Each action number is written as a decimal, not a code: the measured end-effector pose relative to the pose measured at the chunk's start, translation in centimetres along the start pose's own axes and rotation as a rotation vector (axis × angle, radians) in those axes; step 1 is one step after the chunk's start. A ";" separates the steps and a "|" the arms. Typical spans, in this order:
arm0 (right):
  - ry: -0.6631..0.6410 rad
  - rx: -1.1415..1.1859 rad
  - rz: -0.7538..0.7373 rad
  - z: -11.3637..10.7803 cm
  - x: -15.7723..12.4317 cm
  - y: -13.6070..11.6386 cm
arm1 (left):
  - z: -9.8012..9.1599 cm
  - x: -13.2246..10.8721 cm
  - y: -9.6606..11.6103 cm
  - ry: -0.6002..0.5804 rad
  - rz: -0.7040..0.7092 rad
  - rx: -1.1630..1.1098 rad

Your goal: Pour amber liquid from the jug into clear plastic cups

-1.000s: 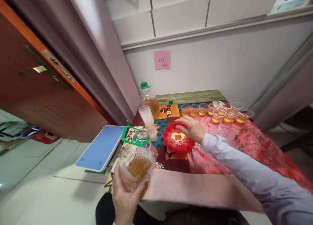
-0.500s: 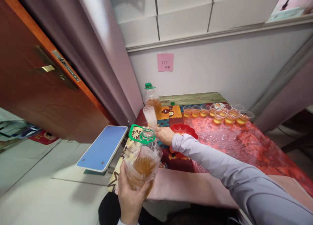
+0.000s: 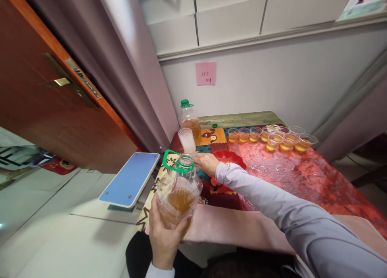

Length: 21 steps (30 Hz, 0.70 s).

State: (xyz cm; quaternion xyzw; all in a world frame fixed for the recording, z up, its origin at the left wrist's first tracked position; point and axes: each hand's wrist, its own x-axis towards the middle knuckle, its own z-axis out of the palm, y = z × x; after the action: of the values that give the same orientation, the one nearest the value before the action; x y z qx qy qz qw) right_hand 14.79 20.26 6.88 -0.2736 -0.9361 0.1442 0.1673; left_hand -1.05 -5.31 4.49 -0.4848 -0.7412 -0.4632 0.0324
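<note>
**While left hand holds jug, right hand sits at cup stack**

Where the table's (image 3: 302, 177) near left corner shows, the left hand (image 3: 165, 239) is wrapped around the lower half of a clear jug (image 3: 179, 191), fingers and thumb closed tight on it. The jug is off the table, tilted slightly, uncapped, part full of amber liquid, with a green handle ring at its neck.

The right hand (image 3: 207, 163) reaches across to the foot of a tilted stack of clear cups (image 3: 186, 140). Its fingers are curled there, but the jug's neck hides the tips, so I cannot tell whether they grip the stack.

- 1 red plate (image 3: 231, 157) lies just behind the right wrist.
- 1 green-capped bottle (image 3: 189, 118) stands behind the stack.
- Filled small cups (image 3: 272, 136) line the far edge.
- 1 blue board (image 3: 131, 181) sits left of the table.
</note>
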 end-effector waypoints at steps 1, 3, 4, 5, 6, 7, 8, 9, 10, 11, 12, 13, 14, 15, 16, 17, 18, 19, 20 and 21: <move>-0.004 0.000 0.012 -0.1 -0.1 -0.1 | 0.0 0.0 0.1 0.000 -0.002 -0.002; -0.006 -0.003 0.037 -0.4 -0.2 -0.2 | -0.1 0.0 0.2 -0.001 -0.006 -0.007; -0.001 -0.003 0.045 -0.5 -0.2 -0.4 | -0.1 0.0 0.2 -0.002 -0.008 -0.009; 0.006 -0.002 0.051 -0.7 -0.2 -0.5 | -0.1 0.0 0.2 -0.002 -0.010 -0.010; 0.019 0.001 0.057 -0.9 -0.1 -0.6 | -0.1 0.0 0.2 -0.002 -0.010 -0.010; 0.042 0.007 0.062 -1.2 -0.1 -0.8 | -0.1 0.0 0.2 -0.002 -0.006 -0.008; 0.080 0.016 0.065 -1.6 -0.1 -0.8 | -0.1 0.0 0.2 0.001 0.001 -0.006; 0.135 0.028 0.066 -2.1 -0.3 -0.8 | -0.1 0.0 0.2 0.003 0.008 -0.003; 0.207 0.042 0.062 -2.7 -0.5 -0.6 | -0.1 -0.1 0.2 0.005 0.014 -0.001; 0.291 0.055 0.055 -3.4 -1.0 -0.3 | -0.1 -0.1 0.2 0.007 0.019 0.000; 0.369 0.064 0.046 -4.0 -1.6 0.1 | -0.1 -0.1 0.2 0.008 0.022 -0.001; 0.432 0.067 0.038 -4.7 -2.5 0.8 | 0.0 -0.1 0.3 0.009 0.024 -0.002; 0.472 0.063 0.037 -5.2 -3.5 1.6 | 0.0 -0.1 0.3 0.010 0.026 -0.003; 0.477 0.051 0.046 -5.6 -4.8 2.5 | 0.0 -0.1 0.3 0.010 0.028 -0.005; 0.452 0.032 0.067 -5.7 -6.1 3.5 | 0.0 -0.1 0.3 0.012 0.032 -0.005; 0.408 0.009 0.097 -5.6 -7.4 4.5 | 0.0 0.0 0.3 0.017 0.037 -0.002; 0.354 -0.015 0.127 -5.3 -8.6 5.4 | 0.1 0.0 0.3 0.021 0.042 0.002; 0.303 -0.038 0.159 -4.9 -9.8 6.2 | 0.1 0.1 0.3 0.022 0.047 0.007; 0.257 -0.058 0.189 -4.4 -10.7 6.8 | 0.1 0.1 0.4 0.019 0.050 0.011; 0.220 -0.077 0.215 -3.8 -11.4 7.3 | 0.1 0.2 0.4 0.016 0.051 0.015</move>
State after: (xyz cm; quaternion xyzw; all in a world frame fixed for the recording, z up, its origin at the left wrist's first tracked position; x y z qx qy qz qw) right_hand 28.77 20.45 4.98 -0.3926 -0.8823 0.0947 0.2419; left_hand -0.78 -5.03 4.79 -0.4995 -0.7319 -0.4604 0.0538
